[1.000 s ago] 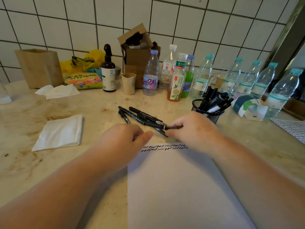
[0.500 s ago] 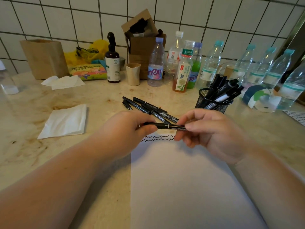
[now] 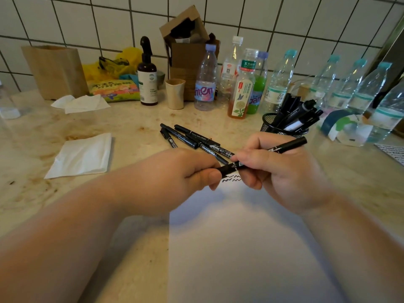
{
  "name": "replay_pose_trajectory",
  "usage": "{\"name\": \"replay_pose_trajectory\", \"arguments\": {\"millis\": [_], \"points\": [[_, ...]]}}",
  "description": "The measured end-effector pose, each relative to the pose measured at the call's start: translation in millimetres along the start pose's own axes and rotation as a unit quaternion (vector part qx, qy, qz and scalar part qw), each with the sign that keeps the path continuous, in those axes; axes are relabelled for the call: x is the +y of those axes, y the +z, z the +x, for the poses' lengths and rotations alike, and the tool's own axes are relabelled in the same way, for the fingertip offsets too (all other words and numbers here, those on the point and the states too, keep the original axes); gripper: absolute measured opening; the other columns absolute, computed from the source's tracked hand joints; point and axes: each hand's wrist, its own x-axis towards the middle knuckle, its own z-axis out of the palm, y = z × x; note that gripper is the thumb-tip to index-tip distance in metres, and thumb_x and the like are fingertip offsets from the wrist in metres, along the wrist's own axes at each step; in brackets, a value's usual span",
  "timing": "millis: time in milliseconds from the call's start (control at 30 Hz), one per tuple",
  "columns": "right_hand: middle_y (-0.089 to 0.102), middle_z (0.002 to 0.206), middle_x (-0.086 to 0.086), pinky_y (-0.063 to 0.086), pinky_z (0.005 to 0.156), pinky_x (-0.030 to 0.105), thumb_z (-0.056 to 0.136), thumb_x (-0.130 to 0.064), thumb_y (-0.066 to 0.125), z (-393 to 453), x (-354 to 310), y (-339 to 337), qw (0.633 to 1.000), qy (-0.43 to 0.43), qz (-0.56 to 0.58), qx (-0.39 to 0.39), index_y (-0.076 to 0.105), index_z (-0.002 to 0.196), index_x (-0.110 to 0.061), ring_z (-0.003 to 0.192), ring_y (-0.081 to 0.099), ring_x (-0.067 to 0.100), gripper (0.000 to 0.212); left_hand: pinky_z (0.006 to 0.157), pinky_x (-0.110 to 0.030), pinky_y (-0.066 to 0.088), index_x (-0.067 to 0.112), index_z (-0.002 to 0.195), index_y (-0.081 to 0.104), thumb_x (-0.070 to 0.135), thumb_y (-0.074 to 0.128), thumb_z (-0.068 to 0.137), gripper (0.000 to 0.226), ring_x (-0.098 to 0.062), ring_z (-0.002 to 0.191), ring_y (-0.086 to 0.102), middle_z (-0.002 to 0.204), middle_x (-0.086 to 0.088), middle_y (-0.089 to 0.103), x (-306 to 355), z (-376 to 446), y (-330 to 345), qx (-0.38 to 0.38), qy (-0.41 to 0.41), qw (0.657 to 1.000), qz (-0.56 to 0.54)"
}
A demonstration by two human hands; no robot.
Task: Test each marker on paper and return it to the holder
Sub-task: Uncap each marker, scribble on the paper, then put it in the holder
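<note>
Stained counter (image 3: 131,123), tiled wall behind. Both hands pinch one black marker (image 3: 284,146) above paper (image 3: 240,248): left hand (image 3: 175,178) on its near end, right hand (image 3: 282,171) mid-barrel. Mesh holder (image 3: 270,125) behind right hand

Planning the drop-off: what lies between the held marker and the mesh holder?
In the head view, only bare countertop shows between the held marker and the mesh holder; the loose markers lie left.
</note>
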Motion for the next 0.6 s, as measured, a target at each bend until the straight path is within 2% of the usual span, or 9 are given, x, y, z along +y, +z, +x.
{"name": "replay_pose_trajectory", "arguments": {"millis": [100, 133, 200, 233, 300, 367, 467, 533, 600], "points": [[0.056, 0.047, 0.003, 0.036, 0.045, 0.023, 0.078, -0.022, 0.07, 1.2, -2.8, 3.7, 1.0, -0.011, 0.01, -0.018, 0.069, 0.064, -0.013, 0.043, 0.047, 0.017, 0.017, 0.059, -0.015, 0.041, 0.039, 0.082, 0.06, 0.048, 0.042, 0.098, 0.026, -0.001, 0.06, 0.05, 0.068, 0.016, 0.057, 0.4, -3.0, -10.3, -0.067, 0.015, 0.996, -0.059], [0.05, 0.043, 0.005, 0.034, 0.044, 0.022, 0.074, -0.02, 0.07, 1.8, -4.6, 0.8, 0.999, -0.019, 0.03, -0.004, 0.068, 0.06, -0.014, 0.039, 0.044, 0.016, 0.015, 0.058, -0.017, 0.041, 0.038, 0.081, 0.061, 0.049, 0.043, 0.095, 0.026, -0.001, 0.058, 0.048, 0.065, 0.015, 0.055, -2.0, -6.2, -15.1, -0.094, 0.01, 0.993, -0.064], [0.032, 0.042, 0.014, 0.032, 0.045, 0.018, 0.063, -0.015, 0.07, 3.3, -10.0, -15.1, 0.992, -0.034, 0.102, 0.072, 0.064, 0.055, -0.014, 0.033, 0.038, 0.014, 0.01, 0.059, -0.024, 0.041, 0.035, 0.08, 0.064, 0.054, 0.044, 0.094, 0.031, -0.002, 0.055, 0.046, 0.06, 0.012, 0.053, -9.4, -12.3, -24.4, -0.117, -0.02, 0.991, -0.067], [0.028, 0.046, 0.017, 0.032, 0.046, 0.017, 0.062, -0.014, 0.07, 3.7, -12.7, -25.3, 0.984, -0.039, 0.124, 0.119, 0.064, 0.055, -0.013, 0.031, 0.036, 0.013, 0.009, 0.059, -0.029, 0.042, 0.034, 0.079, 0.065, 0.059, 0.044, 0.094, 0.036, -0.004, 0.053, 0.046, 0.058, 0.01, 0.052, -13.9, -13.6, -27.6, -0.095, -0.045, 0.992, -0.076], [0.04, 0.048, 0.01, 0.028, 0.049, 0.02, 0.074, -0.011, 0.064, 3.1, -13.5, -38.0, 0.974, -0.038, 0.106, 0.198, 0.066, 0.056, -0.016, 0.034, 0.037, 0.013, 0.018, 0.057, -0.031, 0.042, 0.036, 0.078, 0.068, 0.064, 0.048, 0.087, 0.035, -0.004, 0.049, 0.046, 0.054, 0.01, 0.053, -19.2, -9.9, -27.0, 0.008, -0.097, 0.992, -0.08], [0.051, 0.048, 0.003, 0.03, 0.047, 0.025, 0.084, -0.017, 0.059, 3.9, -9.8, -35.4, 0.971, -0.016, 0.048, 0.234, 0.07, 0.06, -0.019, 0.04, 0.043, 0.016, 0.026, 0.055, -0.03, 0.047, 0.035, 0.08, 0.068, 0.059, 0.051, 0.089, 0.031, -0.005, 0.051, 0.053, 0.06, 0.009, 0.061, -19.6, -1.1, -17.8, 0.092, -0.135, 0.987, -0.006], [0.059, 0.051, 0.002, 0.04, 0.045, 0.024, 0.089, -0.024, 0.063, 7.2, -12.1, -20.0, 0.972, 0.026, -0.046, 0.23, 0.073, 0.067, -0.021, 0.048, 0.051, 0.016, 0.024, 0.058, -0.03, 0.05, 0.033, 0.081, 0.065, 0.053, 0.052, 0.093, 0.027, -0.007, 0.063, 0.06, 0.069, 0.009, 0.065, -22.9, 4.4, -2.7, 0.093, -0.156, 0.978, 0.1], [0.061, 0.052, 0.0, 0.043, 0.045, 0.02, 0.095, -0.018, 0.066, 8.8, -20.3, -14.0, 0.969, 0.04, -0.11, 0.218, 0.073, 0.071, -0.017, 0.049, 0.054, 0.013, 0.025, 0.06, -0.031, 0.052, 0.034, 0.085, 0.065, 0.053, 0.051, 0.094, 0.025, -0.006, 0.065, 0.06, 0.071, 0.011, 0.065, -28.1, 3.5, 1.0, 0.08, -0.166, 0.976, 0.116], [0.063, 0.053, -0.002, 0.045, 0.045, 0.018, 0.098, -0.018, 0.065, 9.2, -30.1, -8.9, 0.966, 0.054, -0.169, 0.186, 0.075, 0.073, -0.016, 0.05, 0.056, 0.011, 0.026, 0.056, -0.027, 0.048, 0.036, 0.091, 0.065, 0.051, 0.05, 0.095, 0.021, -0.004, 0.065, 0.059, 0.072, 0.012, 0.064, -31.0, 3.7, 2.6, 0.074, -0.177, 0.972, 0.134]]}}
